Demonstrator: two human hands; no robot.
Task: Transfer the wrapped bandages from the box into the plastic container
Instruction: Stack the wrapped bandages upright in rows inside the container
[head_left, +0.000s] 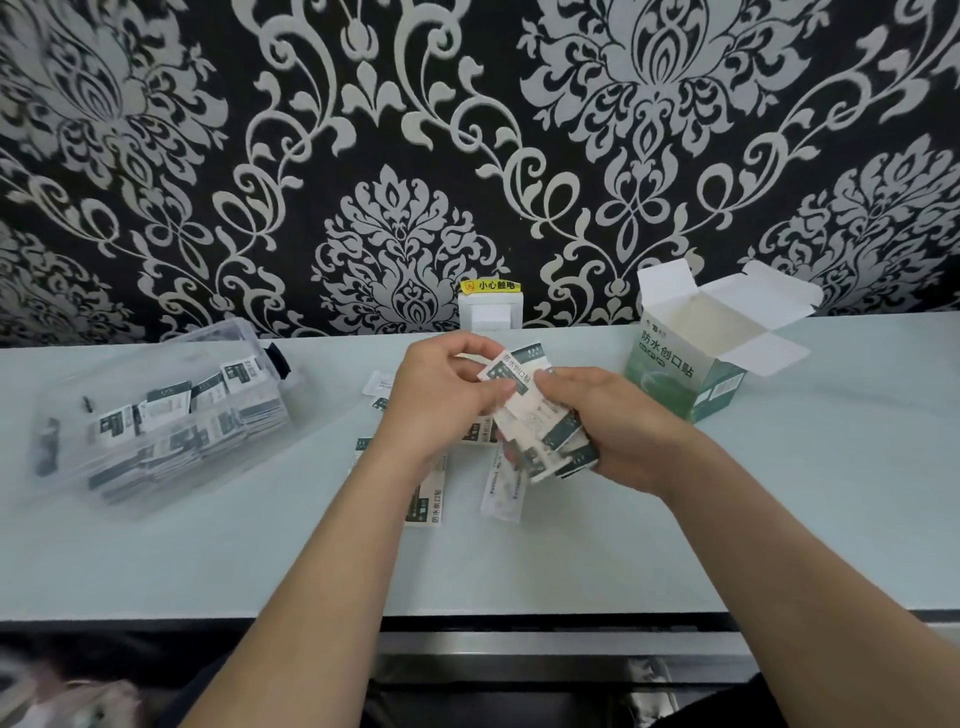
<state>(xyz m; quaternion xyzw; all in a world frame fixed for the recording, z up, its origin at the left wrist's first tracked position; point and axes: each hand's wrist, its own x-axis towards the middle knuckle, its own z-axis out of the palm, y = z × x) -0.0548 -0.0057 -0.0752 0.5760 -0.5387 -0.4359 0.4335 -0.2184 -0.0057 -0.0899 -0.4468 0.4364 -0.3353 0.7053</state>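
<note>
Tabletop (208, 561) pale, damask wallpaper (260, 156) behind; left hand (441, 400) and right hand (623, 421) grasp wrapped bandages (515, 372), seemingly one bundle.

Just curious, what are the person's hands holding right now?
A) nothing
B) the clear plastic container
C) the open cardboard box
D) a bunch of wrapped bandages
D: the left hand and right hand both grip a bunch of wrapped bandages, while the box and container sit untouched.
</note>
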